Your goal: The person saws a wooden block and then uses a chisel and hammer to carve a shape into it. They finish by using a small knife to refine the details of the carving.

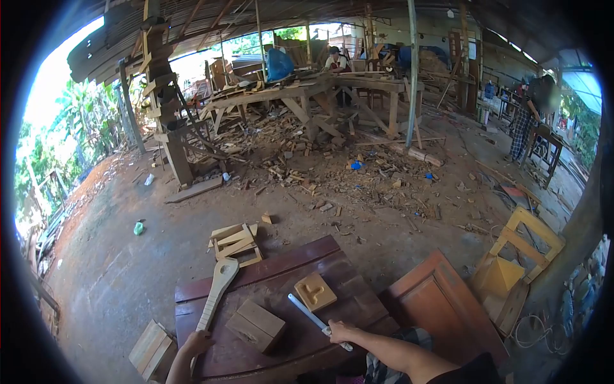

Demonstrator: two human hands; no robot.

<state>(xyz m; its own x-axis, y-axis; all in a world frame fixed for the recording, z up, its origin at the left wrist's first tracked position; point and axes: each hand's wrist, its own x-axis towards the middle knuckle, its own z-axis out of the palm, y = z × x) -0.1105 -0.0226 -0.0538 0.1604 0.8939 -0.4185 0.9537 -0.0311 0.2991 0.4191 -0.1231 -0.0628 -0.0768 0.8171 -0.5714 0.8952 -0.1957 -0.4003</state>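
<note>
My left hand (pixel 196 344) is closed around the lower handle of a long, pale wooden spoon-shaped piece (pixel 222 281), whose broad rounded head has a small hollow. It lies slanted over the left of a dark red-brown wooden tabletop (pixel 281 269). In my right hand (pixel 342 332) is a slim whitish-blue rod-like tool (pixel 308 312), gripped near its lower end and pointing up and left. Between the hands sits a thick brown wood block (pixel 256 324). Just beyond the rod's tip lies a lighter square block (pixel 315 292) with a T-shaped recess cut into it.
Beside the tabletop on the right lean a reddish panel door (pixel 441 291) and a yellowish wooden frame (pixel 521 246). Small wooden frames (pixel 236 243) stand beyond the far edge. Wood scraps (pixel 377 185) litter the ground. One person (pixel 337 61) is behind a far bench; another (pixel 534 115) stands right.
</note>
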